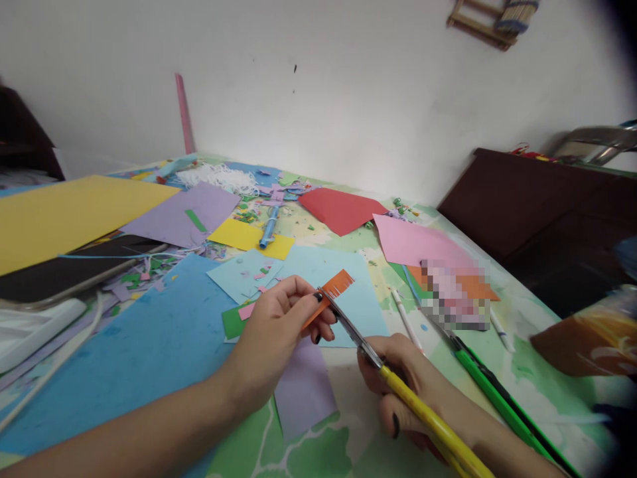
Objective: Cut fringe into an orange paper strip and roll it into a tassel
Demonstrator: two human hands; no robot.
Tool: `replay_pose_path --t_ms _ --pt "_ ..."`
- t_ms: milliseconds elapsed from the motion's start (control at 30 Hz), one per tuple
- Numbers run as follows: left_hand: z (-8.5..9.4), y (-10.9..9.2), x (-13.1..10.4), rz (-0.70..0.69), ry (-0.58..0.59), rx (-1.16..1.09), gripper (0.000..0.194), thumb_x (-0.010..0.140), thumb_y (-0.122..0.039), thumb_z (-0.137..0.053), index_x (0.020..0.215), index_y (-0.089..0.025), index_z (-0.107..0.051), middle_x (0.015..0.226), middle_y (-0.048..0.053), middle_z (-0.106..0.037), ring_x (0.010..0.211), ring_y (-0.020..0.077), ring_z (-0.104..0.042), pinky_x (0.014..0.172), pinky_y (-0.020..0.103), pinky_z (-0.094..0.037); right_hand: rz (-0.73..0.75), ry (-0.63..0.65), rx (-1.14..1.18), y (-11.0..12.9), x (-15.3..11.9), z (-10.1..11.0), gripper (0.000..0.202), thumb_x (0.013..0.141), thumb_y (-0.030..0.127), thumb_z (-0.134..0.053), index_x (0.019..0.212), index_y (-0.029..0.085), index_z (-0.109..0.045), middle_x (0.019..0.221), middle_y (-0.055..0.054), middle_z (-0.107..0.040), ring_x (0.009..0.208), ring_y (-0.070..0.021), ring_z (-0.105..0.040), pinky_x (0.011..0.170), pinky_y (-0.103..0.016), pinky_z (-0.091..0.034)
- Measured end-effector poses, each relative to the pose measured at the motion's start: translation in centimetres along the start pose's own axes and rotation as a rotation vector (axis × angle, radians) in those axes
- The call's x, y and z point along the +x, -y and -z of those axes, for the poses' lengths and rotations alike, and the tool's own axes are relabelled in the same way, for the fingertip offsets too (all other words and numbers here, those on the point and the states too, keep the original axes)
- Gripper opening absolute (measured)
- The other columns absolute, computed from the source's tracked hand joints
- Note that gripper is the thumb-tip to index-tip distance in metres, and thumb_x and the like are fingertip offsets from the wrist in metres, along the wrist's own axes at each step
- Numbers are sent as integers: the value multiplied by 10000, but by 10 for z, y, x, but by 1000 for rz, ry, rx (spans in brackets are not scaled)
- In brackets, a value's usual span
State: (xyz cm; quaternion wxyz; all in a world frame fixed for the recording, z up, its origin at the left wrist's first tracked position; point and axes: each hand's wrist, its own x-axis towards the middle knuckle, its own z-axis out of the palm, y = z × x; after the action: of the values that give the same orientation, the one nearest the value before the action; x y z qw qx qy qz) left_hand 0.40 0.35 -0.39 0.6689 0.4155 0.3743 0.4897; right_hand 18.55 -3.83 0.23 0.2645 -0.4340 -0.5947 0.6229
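My left hand (279,332) pinches a small orange paper strip (341,284) between thumb and fingers. Fine slits run along the strip's far edge, giving it a fringe. In my right hand (403,385) are scissors with yellow handles (423,415), their blades pointing up and left. The blade tips meet the strip close to my left thumb. Beneath the hands lie light blue paper (368,292) and a lilac paper piece (306,392). A green strip (233,323) with a pink scrap (246,311) is partly hidden behind my left hand.
A large blue sheet (164,345) covers the left front. Beyond it are a dark phone-like device (64,269), a yellow sheet (74,212) and paper scraps. A red sheet (343,209) lies at the back. On the right are a green cutter (492,385) and an orange-brown packet (587,338).
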Motion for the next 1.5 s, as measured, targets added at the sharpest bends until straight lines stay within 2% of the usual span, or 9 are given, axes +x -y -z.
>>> replay_pose_path --t_ms 100,200,367,633,933,1133,1267,1500 --pt "-1 -1 0 4 4 23 131 802 -239 -569 702 -173 -517 618 -14 -631 540 94 -554 553 224 -387 16 12 -14 1 -1 1 527 611 506 -755 617 192 -332 559 98 -248 419 -8 -207 289 -109 -221" --pt "-1 -1 -1 10 16 29 130 808 -231 -559 699 -177 -513 620 -20 -631 547 94 -555 554 224 -386 14 -4 -4 2 0 -1 524 618 498 -757 619 193 -331 563 96 -238 437 -16 -206 303 -111 -230" --pt "-1 -1 -1 16 13 36 133 808 -218 -552 689 -176 -510 616 -19 -633 537 91 -554 540 221 -378 2 -5 38 0 0 -2 544 608 537 -752 626 197 -327 543 109 -253 393 -2 -221 297 -119 -222" --pt "-1 0 -1 17 10 22 131 811 -211 -553 694 -178 -505 619 -24 -636 533 83 -558 525 209 -367 16 25 47 -2 3 0 499 622 463 -765 613 192 -346 512 115 -285 365 6 -207 288 -122 -220" --pt "-1 -1 -1 14 13 28 143 815 -223 -551 691 -176 -497 624 -24 -628 539 85 -554 550 220 -382 14 18 42 1 -2 1 461 645 408 -753 647 191 -346 572 105 -276 376 13 -219 273 -106 -243" --pt "-1 -2 1 -13 -34 60 127 815 -205 -533 695 -173 -507 630 -20 -631 540 90 -559 546 226 -381 -81 35 -35 11 -3 1 453 625 410 -738 666 202 -337 593 105 -282 351 12 -271 289 -126 -289" --pt "0 -2 1 -20 -43 47 134 815 -203 -529 686 -174 -504 617 -25 -625 532 92 -561 550 230 -392 -87 7 -78 13 -2 0 448 621 375 -740 639 200 -328 576 103 -265 376 6 -240 290 -118 -251" --pt "-1 0 1 -17 -30 37 138 814 -207 -535 682 -173 -515 617 -24 -632 539 94 -567 552 229 -393 -16 -10 -67 9 -3 -1 483 634 466 -736 633 196 -335 581 87 -271 467 -30 -227 361 -135 -263"
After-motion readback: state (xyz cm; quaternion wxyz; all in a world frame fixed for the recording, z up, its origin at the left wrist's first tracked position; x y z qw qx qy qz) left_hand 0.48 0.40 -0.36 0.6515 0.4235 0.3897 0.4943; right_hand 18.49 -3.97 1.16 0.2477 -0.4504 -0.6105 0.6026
